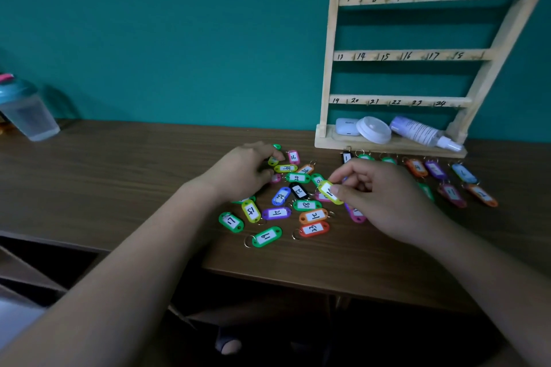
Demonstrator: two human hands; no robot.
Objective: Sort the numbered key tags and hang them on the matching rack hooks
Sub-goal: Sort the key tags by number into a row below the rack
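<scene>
Yellow tag (328, 191) clamped in right grip (384, 197) | left grip (241, 170) pinching second yellow tag (272, 160) in the pile (307, 205) | nine tags (416, 167) by one rack (328, 39), counter's (119, 173) back edge

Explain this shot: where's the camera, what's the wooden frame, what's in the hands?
No machine here: a person works with bare hands, and the single picture comes from a camera worn on their head, looking down. The wooden rack against the wall has numbered hooks, 7 to 24 in view, all bare. On the table lies a pile of coloured key tags with handwritten numbers; more tags sit in rows before the rack's base. The right hand pinches a yellow-green tag over the pile. The left hand has its fingertips at a second yellow-green tag; whether it grips it is unclear.
</scene>
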